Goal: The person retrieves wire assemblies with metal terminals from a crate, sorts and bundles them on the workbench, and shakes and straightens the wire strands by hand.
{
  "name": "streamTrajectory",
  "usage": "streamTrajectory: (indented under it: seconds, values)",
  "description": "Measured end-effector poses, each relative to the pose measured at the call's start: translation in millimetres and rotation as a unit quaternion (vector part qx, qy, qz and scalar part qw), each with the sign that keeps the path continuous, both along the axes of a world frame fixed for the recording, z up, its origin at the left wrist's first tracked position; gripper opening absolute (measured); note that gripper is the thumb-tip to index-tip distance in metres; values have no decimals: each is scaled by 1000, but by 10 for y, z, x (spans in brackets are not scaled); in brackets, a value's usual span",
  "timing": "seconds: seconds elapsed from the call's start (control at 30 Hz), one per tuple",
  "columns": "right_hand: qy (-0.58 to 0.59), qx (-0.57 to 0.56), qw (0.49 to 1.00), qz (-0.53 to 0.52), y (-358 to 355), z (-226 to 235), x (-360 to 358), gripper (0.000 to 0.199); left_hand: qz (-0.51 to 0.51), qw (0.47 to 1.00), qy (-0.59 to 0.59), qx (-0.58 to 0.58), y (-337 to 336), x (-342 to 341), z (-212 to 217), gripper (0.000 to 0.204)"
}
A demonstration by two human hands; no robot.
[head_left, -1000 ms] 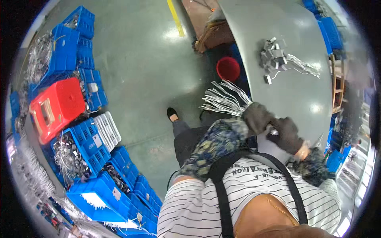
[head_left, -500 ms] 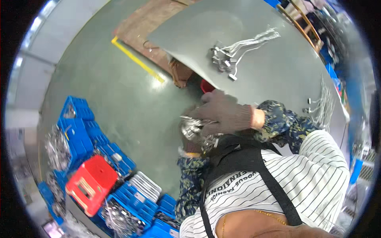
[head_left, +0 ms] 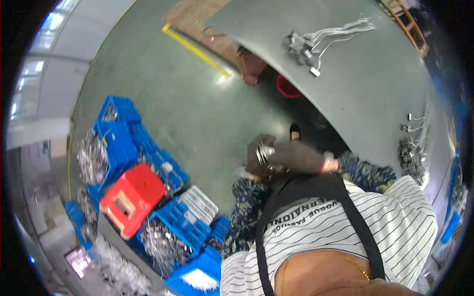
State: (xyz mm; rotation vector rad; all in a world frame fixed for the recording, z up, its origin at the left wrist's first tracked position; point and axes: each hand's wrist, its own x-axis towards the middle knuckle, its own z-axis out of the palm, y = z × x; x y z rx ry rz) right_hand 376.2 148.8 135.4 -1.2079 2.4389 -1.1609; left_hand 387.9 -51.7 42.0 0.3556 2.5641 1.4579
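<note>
Lighting: even, bright overhead light; pale glare on the green floor [head_left: 197,113]. Soft shadow under the grey table [head_left: 375,84]. Strong fisheye bending, black vignette at rim (edges smeared). Gloved hands slightly motion-blurred

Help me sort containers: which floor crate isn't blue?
The red crate, sitting left of the person amid the blue crates; it alone is red.

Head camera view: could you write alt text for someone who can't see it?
Seen from above, a person in a striped top and dark apron holds a bundle of metal wire parts in two dark-gloved hands, right hand over left hand. Blue crates and a red stool stand left; a grey table with wire parts lies ahead.
</note>
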Motion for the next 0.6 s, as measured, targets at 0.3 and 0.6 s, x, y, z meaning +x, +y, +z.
streamTrajectory:
  seconds: [0.3,0.6]
  values:
    - [103,-149,978,103,-482,1061,-1151,5,34,949,309,-60,-295,-540,1346,16]
    - [-302,185,933,71,130,679,59,35,249,906,-52,-338,-2918,1135,-940,12]
